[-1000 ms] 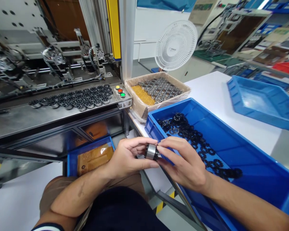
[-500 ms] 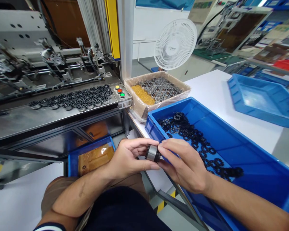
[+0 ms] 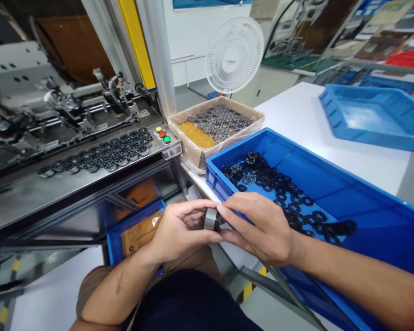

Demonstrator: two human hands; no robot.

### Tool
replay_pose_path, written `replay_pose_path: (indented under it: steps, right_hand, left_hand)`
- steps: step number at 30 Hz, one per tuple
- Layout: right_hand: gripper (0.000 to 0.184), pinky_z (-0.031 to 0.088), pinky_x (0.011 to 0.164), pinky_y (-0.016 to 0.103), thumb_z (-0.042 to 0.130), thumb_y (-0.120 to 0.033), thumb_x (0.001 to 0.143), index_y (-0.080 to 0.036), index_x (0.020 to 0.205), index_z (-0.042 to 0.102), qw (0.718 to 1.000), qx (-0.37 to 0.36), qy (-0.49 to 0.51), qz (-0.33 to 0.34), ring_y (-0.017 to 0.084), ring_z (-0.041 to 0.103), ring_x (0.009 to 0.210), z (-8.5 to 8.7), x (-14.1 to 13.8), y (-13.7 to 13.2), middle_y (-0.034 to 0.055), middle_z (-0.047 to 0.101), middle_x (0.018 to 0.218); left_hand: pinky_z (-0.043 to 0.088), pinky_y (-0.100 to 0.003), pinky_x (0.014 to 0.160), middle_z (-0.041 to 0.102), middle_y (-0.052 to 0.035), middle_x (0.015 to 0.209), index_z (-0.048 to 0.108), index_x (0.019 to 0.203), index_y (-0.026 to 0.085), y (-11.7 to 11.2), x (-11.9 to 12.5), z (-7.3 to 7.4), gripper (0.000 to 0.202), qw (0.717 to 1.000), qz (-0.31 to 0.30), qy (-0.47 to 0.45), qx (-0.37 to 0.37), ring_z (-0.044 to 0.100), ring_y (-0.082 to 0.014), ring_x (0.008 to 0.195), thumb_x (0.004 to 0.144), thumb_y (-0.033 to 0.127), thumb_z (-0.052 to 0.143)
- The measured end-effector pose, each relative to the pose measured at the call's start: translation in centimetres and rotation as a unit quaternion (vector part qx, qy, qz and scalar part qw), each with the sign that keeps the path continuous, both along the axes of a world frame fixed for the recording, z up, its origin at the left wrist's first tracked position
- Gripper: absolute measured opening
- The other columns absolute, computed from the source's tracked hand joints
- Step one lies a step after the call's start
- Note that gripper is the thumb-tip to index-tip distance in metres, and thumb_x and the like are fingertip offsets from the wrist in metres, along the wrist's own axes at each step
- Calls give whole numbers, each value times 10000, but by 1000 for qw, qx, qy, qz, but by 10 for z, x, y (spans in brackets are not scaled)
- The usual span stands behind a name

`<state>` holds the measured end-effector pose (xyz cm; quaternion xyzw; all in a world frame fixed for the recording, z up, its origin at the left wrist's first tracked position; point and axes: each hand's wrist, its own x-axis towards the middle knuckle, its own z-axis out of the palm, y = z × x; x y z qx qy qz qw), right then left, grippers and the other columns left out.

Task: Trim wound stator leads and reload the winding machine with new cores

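Gripped a silver-banded part [image 3: 211,219] in the half-curled left hand [image 3: 179,228]; pinched its right end with the nearly closed right hand [image 3: 262,226], beside the blue bin [image 3: 331,184] at right.

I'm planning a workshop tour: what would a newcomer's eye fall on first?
Likely the big blue bin at right, black rings scattered inside. Then the white fan, beyond the parts-filled box. At lower centre, the left hand holds a silver-and-black part, the right hand at its end.
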<state>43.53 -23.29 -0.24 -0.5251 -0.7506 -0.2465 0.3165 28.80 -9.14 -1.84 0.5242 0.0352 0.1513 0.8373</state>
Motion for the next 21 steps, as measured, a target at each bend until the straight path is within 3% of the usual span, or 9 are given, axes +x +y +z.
replay_pose_path:
  steps: [4,9,12,15,18,20,21]
  right_hand:
    - [264,595,720,381,554,-267,965,-56,1112,618,1000,14,-21,2,241,664,898,-2,0,-1,135,697,941]
    - [270,589,710,386,556,-235,958,0,1075,617,999,19,-25,3,256,662,854,-2,2,-2,140,706,889]
    - [257,579,697,375,547,-247,968,-23,1072,617,1000,2,-25,-13,244,661,840,-3,2,-3,131,702,885]
    - [347,573,759,383,602,-320,949,-33,1144,605,998,-28,-35,-39,258,657,928,-4,3,-4,152,694,970]
    - [418,546,857,402,664,-314,911,-35,1212,588,993,-49,-59,-86,277,644,987,-9,13,-3,174,676,1030]
    - [392,522,906,423,631,-287,929,-61,1245,581,991,-51,-69,-108,285,648,990,-16,25,-1,174,676,1065]
    - [376,509,925,435,585,-293,952,-74,1257,579,990,-54,-71,-108,291,652,992,-21,31,1,173,677,1088]
  left_hand:
    - [580,-116,751,804,17,908,765,1051,245,-2,-1,0,541,1000,-5,15,18,755,-116,818,598,-42,838]
    - [576,-115,746,803,35,893,766,1055,266,-6,2,-2,520,999,-2,36,35,754,-113,805,617,-3,847]
    - [580,-187,833,789,-2,1019,737,1136,275,-10,2,-7,486,998,8,25,61,743,-158,931,702,73,821]
    - [541,-296,973,703,-78,1238,643,1296,244,-8,-4,-10,449,987,36,19,157,677,-215,1116,855,183,698]
    - [513,-329,1015,669,-115,1275,613,1326,184,21,-17,-9,420,937,116,39,328,647,-226,1159,910,244,614]
    - [528,-313,989,718,-91,1198,664,1251,181,62,-36,-7,362,859,231,100,445,677,-209,1102,902,264,617]
    - [543,-304,963,745,-64,1147,698,1190,200,88,-50,-5,315,801,301,150,495,697,-198,1054,894,279,627]
